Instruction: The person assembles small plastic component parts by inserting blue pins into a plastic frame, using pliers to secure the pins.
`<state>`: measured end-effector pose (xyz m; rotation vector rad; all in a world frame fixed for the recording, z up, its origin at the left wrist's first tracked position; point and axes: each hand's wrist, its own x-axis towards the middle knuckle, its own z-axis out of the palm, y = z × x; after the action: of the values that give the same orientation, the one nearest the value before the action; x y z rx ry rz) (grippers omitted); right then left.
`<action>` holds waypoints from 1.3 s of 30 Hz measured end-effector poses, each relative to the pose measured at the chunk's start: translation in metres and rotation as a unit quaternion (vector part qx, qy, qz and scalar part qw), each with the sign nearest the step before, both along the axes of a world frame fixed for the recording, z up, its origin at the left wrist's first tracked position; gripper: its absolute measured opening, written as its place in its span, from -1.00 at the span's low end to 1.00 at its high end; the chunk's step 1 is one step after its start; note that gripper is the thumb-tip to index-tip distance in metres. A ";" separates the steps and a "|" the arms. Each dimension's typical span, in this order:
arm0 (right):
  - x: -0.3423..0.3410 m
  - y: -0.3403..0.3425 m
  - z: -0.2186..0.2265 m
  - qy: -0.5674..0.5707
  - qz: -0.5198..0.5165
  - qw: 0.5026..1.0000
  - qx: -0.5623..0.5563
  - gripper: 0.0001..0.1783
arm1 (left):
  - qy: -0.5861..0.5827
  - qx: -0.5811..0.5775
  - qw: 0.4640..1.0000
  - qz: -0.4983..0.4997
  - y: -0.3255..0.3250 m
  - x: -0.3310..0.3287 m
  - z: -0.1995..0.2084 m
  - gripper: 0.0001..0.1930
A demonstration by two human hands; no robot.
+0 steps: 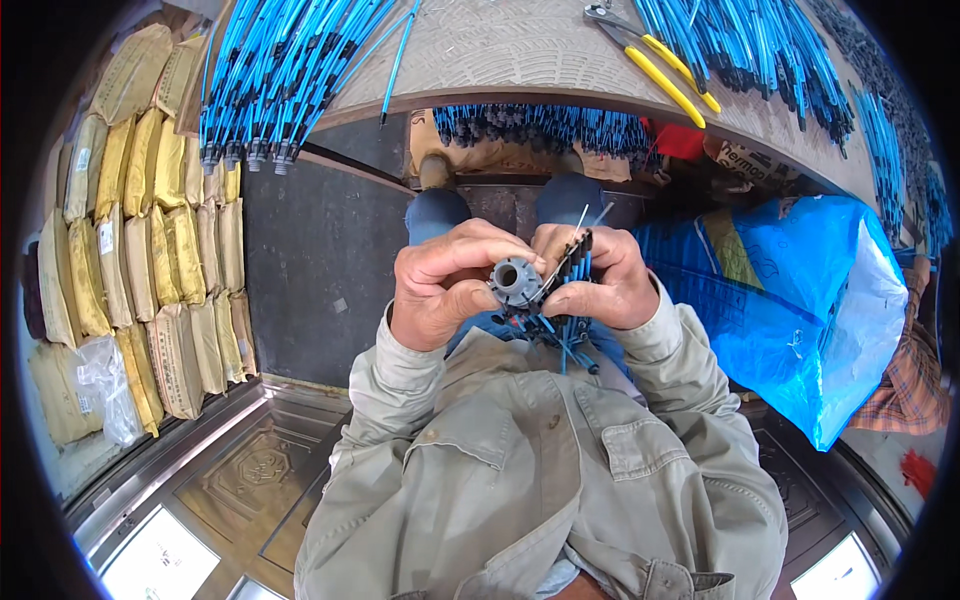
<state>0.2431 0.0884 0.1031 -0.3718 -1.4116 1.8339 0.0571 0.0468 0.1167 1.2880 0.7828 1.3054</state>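
Over my lap, my left hand (448, 283) grips a grey ribbed plastic cylinder (516, 282) with a round hole in its end. My right hand (607, 278) is closed beside it on a bundle of thin blue rods with black fittings (572, 268). The two hands nearly meet, thumbs toward each other. A thin pale strand sticks up from between the fingers of my right hand. More blue rods and black pieces hang below the hands, partly hidden. Whether the cylinder is joined to the bundle, I cannot tell.
Ahead stands a worktable (480, 65) with piles of blue rods (290, 70) and yellow-handled pliers (665, 75). Stacked packages (140, 230) line the left. A large blue plastic bag (770, 290) lies at right, with a plaid-sleeved person (905, 385) beyond it.
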 end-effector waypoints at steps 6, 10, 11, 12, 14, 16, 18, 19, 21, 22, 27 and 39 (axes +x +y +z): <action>0.005 0.020 0.002 -0.069 0.103 0.990 0.063 -0.72 | -0.009 0.026 0.999 -0.020 0.001 -0.004 -0.002 -0.60; 0.000 0.013 -0.005 -0.082 0.066 0.994 0.033 -0.70 | 0.023 0.009 1.000 -0.017 0.001 -0.009 -0.002 -0.60; -0.002 0.010 -0.010 -0.081 0.068 0.994 0.032 -0.70 | 0.023 0.008 1.000 -0.015 0.001 -0.009 -0.002 -0.60; -0.004 0.008 -0.014 -0.058 0.055 0.996 0.025 -0.69 | 0.036 0.007 0.999 -0.013 0.002 -0.008 -0.001 -0.62; -0.008 0.004 -0.019 -0.013 0.028 0.999 0.012 -0.66 | 0.061 0.007 0.998 -0.011 0.004 -0.007 -0.001 -0.68; -0.009 0.003 -0.021 0.017 0.040 0.998 -0.034 -0.65 | 0.057 0.006 0.998 -0.026 0.005 -0.009 -0.001 -0.67; -0.012 0.003 -0.017 0.075 0.064 0.987 -0.126 -0.62 | 0.050 0.004 0.997 -0.054 0.006 -0.011 0.000 -0.64; -0.011 0.004 -0.016 0.074 0.065 0.987 -0.125 -0.62 | 0.050 0.005 0.997 -0.053 0.006 -0.010 0.001 -0.64; -0.009 0.007 -0.014 0.038 0.065 0.993 -0.095 -0.61 | 0.046 -0.027 0.998 -0.038 0.006 -0.008 0.004 -0.62; -0.009 0.007 -0.014 0.020 0.064 0.994 -0.081 -0.60 | 0.044 -0.043 0.998 -0.030 0.005 -0.007 0.005 -0.61; -0.013 0.009 -0.019 0.068 0.074 0.991 -0.092 -0.62 | 0.012 -0.070 0.997 -0.032 0.003 -0.007 0.005 -0.59; -0.017 0.011 -0.013 0.058 0.122 0.983 -0.126 -0.59 | -0.011 -0.057 0.998 -0.033 -0.001 -0.008 0.001 -0.60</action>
<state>0.2265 0.0990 0.0904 -0.2200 -1.1898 2.2076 0.0490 0.0461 0.1175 1.1968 0.7822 1.2042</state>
